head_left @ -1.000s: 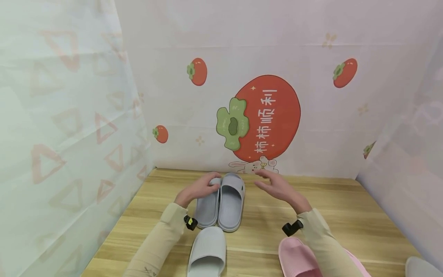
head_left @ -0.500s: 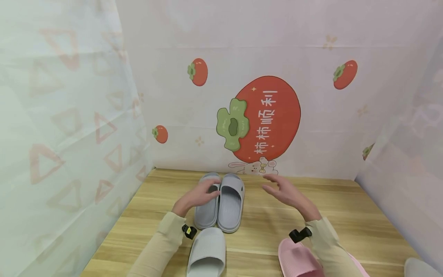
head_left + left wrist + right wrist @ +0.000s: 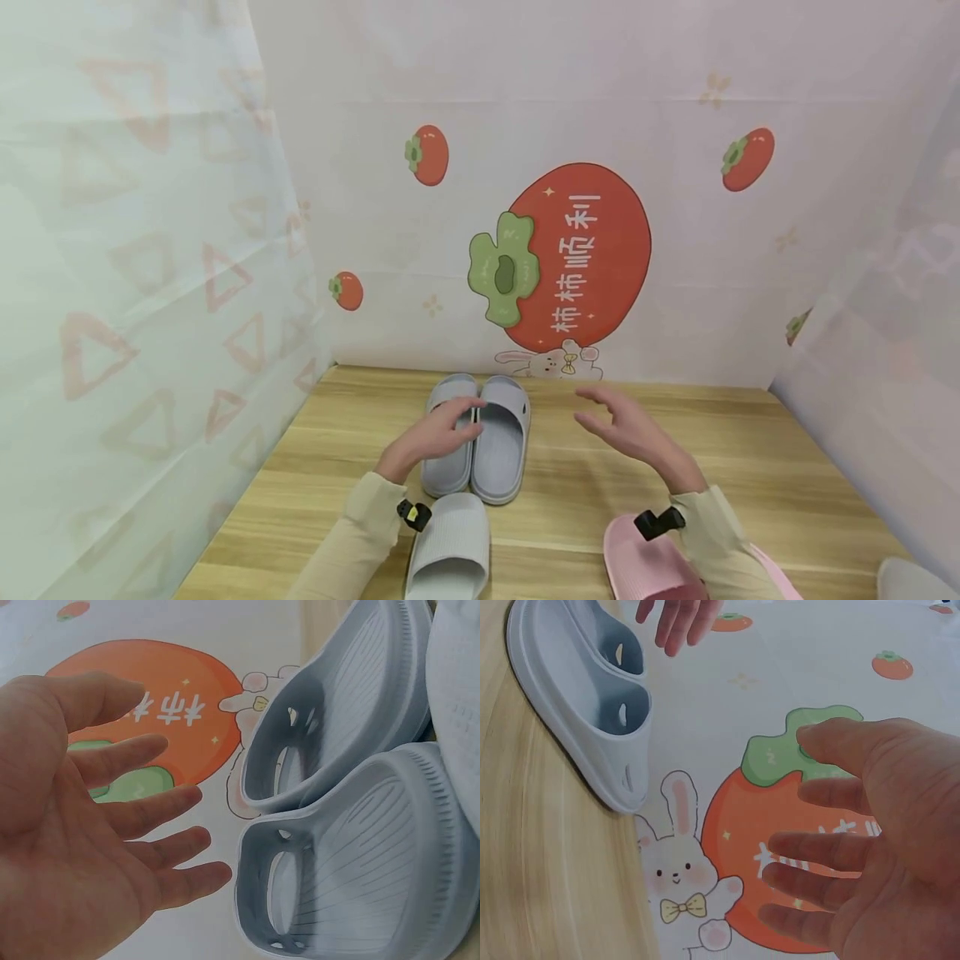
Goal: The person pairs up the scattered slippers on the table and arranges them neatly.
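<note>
A pair of grey-blue slippers (image 3: 498,454) stands side by side near the back wall, toes pointing to it. My left hand (image 3: 435,432) hovers over the left slipper of that pair, fingers spread and holding nothing. In the left wrist view this hand (image 3: 112,817) is apart from both slippers (image 3: 352,862), palm showing. To the right of the pair, my right hand (image 3: 626,425) is held above the wooden surface, its fingers loosely extended around nothing. The right wrist view shows the right hand (image 3: 877,832) with relaxed fingers, the slippers (image 3: 585,682) some way off.
A pale grey slipper (image 3: 450,542) lies in front of the pair. Pink slippers (image 3: 648,562) are partly hidden under the right forearm. Another whitish slipper (image 3: 911,579) shows at the lower right corner. Printed sheets (image 3: 675,325) bound the wooden surface (image 3: 720,467) at back and sides.
My right hand has moved right and slightly toward me, away from the pair. The left hand has shifted slightly toward me. The slippers have stayed in place.
</note>
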Motion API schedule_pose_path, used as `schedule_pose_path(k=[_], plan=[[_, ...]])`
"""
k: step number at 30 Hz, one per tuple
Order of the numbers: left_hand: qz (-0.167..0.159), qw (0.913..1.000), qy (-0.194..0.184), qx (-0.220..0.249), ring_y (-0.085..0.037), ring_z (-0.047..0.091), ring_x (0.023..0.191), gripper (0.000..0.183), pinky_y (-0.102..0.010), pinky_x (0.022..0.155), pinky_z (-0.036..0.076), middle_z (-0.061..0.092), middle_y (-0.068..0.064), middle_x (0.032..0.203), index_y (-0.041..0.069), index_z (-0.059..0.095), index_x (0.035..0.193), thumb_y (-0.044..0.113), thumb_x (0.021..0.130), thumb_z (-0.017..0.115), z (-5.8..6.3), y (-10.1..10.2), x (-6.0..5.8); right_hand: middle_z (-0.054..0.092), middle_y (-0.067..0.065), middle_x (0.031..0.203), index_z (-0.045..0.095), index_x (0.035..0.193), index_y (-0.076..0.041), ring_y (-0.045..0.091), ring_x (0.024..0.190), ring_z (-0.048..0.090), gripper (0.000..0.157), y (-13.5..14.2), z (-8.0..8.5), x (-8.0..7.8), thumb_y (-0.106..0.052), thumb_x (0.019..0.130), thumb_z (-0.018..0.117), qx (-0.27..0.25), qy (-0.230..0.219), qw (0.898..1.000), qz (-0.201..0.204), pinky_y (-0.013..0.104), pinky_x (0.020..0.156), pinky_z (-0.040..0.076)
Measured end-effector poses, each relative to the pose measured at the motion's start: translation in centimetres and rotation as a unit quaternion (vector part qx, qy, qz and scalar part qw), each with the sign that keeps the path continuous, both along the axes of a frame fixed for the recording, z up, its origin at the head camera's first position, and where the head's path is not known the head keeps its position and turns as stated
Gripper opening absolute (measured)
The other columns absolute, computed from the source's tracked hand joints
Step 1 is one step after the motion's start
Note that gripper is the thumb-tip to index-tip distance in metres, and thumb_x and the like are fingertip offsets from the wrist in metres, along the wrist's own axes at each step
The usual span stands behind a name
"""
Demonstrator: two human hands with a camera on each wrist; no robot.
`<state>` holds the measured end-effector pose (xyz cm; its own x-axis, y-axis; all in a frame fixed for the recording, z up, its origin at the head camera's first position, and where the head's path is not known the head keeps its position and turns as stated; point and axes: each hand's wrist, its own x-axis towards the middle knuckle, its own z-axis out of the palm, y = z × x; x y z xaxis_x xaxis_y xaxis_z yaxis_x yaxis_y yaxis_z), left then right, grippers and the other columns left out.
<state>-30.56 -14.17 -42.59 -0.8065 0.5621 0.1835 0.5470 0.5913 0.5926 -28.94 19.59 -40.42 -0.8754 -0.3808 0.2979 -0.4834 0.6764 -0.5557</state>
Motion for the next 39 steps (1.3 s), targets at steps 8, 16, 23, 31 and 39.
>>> schedule_pose_path(k=[8,16,23,31,39], plan=[[-0.005,0.9999,-0.014,0.007,-0.034,0.045,0.136,0.044,-0.052,0.108,0.038,0.051,-0.017,0.143,0.002,0.049,0.139,0.022,0.101,0.052,0.0,0.1,1.1,0.058,0.018,0.137,0.055,0.137,-0.004,0.039,0.128,0.052,0.049,1.4,0.5,1.1,-0.031,0.096,0.062,-0.011,0.000,1.000,-0.014,0.060,0.098,0.045],[-0.007,1.0000,-0.005,-0.001,-0.033,0.045,0.135,0.044,-0.053,0.108,0.038,0.052,-0.015,0.142,0.005,0.050,0.139,0.027,0.101,0.052,-0.4,0.3,1.7,0.058,0.020,0.136,0.053,0.137,-0.002,0.041,0.127,0.052,0.050,2.7,0.5,1.6,-0.030,0.097,0.061,-0.014,0.008,0.999,-0.034,0.060,0.100,0.043],[-0.013,0.9999,0.003,0.003,-0.032,0.046,0.135,0.044,-0.052,0.109,0.038,0.053,-0.014,0.141,0.005,0.051,0.138,0.028,0.101,0.052,-0.3,0.8,2.1,0.057,0.021,0.137,0.053,0.138,-0.003,0.041,0.127,0.052,0.050,4.1,0.2,1.9,-0.031,0.097,0.061,-0.014,0.016,0.999,-0.050,0.060,0.100,0.043],[-0.017,0.9998,0.003,-0.004,-0.029,0.050,0.132,0.043,-0.050,0.107,0.040,0.055,-0.012,0.140,0.006,0.052,0.138,0.028,0.101,0.052,-0.7,0.9,2.6,0.057,0.023,0.136,0.054,0.136,0.001,0.044,0.124,0.053,0.048,5.2,0.4,2.7,-0.024,0.096,0.062,-0.006,0.035,0.997,-0.070,0.061,0.098,0.044],[-0.031,0.9993,0.014,-0.015,-0.025,0.052,0.130,0.043,-0.046,0.106,0.042,0.056,-0.009,0.139,0.008,0.051,0.139,0.029,0.101,0.052,-0.7,1.1,3.1,0.057,0.027,0.134,0.054,0.134,0.004,0.047,0.122,0.053,0.047,6.3,1.2,3.3,-0.024,0.097,0.061,-0.012,0.040,0.996,-0.080,0.061,0.096,0.044]])
